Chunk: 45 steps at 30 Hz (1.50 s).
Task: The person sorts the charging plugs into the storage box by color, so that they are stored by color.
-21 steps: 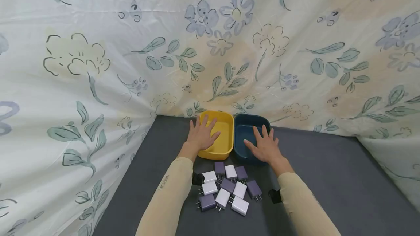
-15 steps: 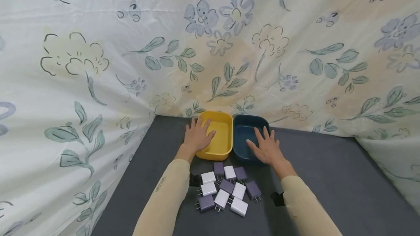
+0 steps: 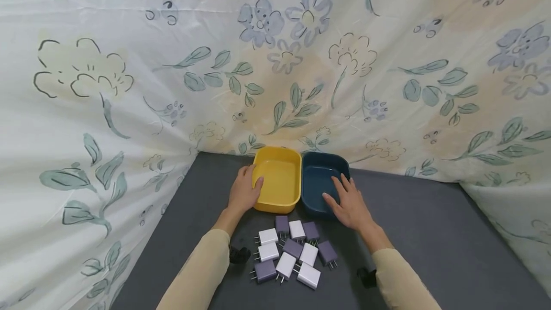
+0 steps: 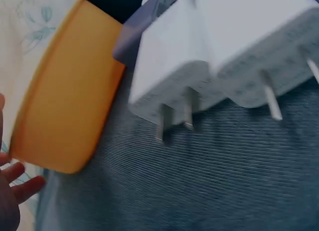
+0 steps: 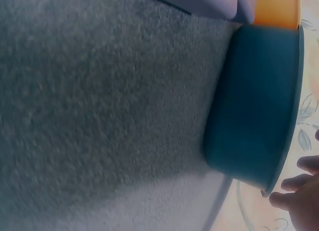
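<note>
Side by side at the back of the grey table stand a yellow bin (image 3: 277, 183) and a dark blue bin (image 3: 324, 183), both upright. At the yellow bin's left rim is my left hand (image 3: 244, 190), its thumb lying over the edge; in the left wrist view, its spread fingers (image 4: 25, 188) show near the bin's end. My right hand (image 3: 352, 203) hovers by the right front of the blue bin with fingers extended, holding nothing; whether it touches the rim I cannot tell. In front lie several white chargers (image 3: 285, 265) and purple chargers (image 3: 264, 270), with metal prongs.
A floral cloth (image 3: 301, 61) hangs behind the bins and along both sides. The dark grey tabletop (image 3: 430, 233) stretches out to the right of my right arm. Black wrist cameras (image 3: 239, 254) sit under both forearms, the left one close to the chargers.
My left hand has moved left and down, from over the yellow bin to its left rim. My right hand has shifted slightly down and toward me. The chargers keep their arrangement.
</note>
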Motion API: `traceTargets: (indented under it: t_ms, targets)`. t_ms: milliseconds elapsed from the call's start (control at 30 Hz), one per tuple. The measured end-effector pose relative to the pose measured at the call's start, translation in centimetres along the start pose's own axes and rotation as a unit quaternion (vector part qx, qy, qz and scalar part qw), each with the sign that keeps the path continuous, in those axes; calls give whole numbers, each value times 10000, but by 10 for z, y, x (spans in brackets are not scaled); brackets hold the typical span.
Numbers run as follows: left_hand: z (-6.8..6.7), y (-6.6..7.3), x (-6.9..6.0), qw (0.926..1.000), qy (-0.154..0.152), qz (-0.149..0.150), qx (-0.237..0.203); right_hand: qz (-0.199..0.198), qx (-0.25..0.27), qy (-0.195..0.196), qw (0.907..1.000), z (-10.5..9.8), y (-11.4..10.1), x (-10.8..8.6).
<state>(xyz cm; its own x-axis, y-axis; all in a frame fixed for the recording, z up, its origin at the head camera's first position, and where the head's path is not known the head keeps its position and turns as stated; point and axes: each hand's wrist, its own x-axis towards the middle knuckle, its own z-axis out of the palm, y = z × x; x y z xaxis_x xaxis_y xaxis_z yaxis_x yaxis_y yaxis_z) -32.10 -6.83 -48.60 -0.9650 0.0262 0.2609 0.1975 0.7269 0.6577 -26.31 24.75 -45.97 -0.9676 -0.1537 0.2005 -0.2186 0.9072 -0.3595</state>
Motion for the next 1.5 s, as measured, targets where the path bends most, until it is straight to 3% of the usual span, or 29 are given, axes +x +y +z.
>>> traceTargets:
  t_ms: [200,433,667,900,1100,1367,1433,1500]
  targets:
    - [13,-20,-18,9918,237,-378,-1195,-186,11,40,9998,7,-5,-11]
    - [14,-30,-26,9734,394,-365,-2228,-389,147,179,9990,7,-18,-17]
    - [16,-36,-29,9696,238,-299,-2416,-526,177,460,9974,10,-17,-27]
    - [15,-43,-30,9683,162,21,-2492,-886,297,1286,9873,11,-15,-41]
    - [15,-46,-34,9693,59,73,-2455,-946,551,1330,9851,14,-20,-54]
    - [-11,-22,-45,9657,-210,192,-2581,-1076,1046,1606,9755,19,-25,-66]
    - [-14,-24,-42,9578,-400,168,-2841,-1105,1213,1684,9720,20,-25,-69]
    - [-15,-30,-38,9455,-658,104,-3188,-1134,1318,1698,9700,21,-25,-71]
